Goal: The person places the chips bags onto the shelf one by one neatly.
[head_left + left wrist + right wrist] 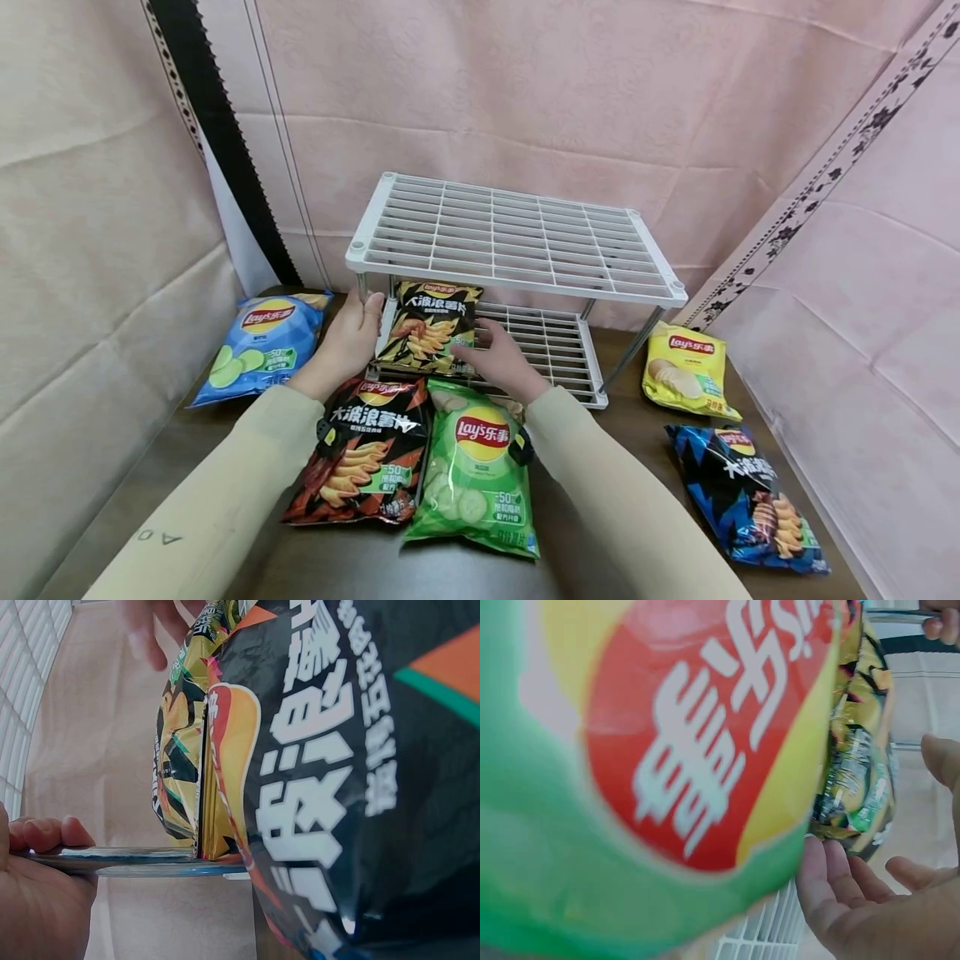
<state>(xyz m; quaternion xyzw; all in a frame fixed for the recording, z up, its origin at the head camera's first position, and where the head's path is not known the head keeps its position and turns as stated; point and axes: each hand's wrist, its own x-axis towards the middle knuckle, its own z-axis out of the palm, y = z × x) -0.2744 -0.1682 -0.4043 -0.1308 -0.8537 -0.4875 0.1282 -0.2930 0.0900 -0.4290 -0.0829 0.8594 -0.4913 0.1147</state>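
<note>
A white two-tier wire rack (517,229) stands near the back curtain. My left hand (348,342) is at its front left metal post (142,861), with the fingers curled round it. On the lower tier, a black-and-gold chip bag (427,329) leans upright at the left end. Beside that bag's right edge is my right hand (504,360); in the right wrist view its extended fingertips (840,862) touch the bag's edge, thumb apart. A black-and-red chip bag (367,454) and a green chip bag (480,475) lie in front, below my wrists.
A blue chip bag (262,342) lies at the left by the curtain wall. To the right are a yellow chip bag (686,375) and a dark blue chip bag (750,500). Pink curtains (562,100) enclose the brown table (337,562) on three sides.
</note>
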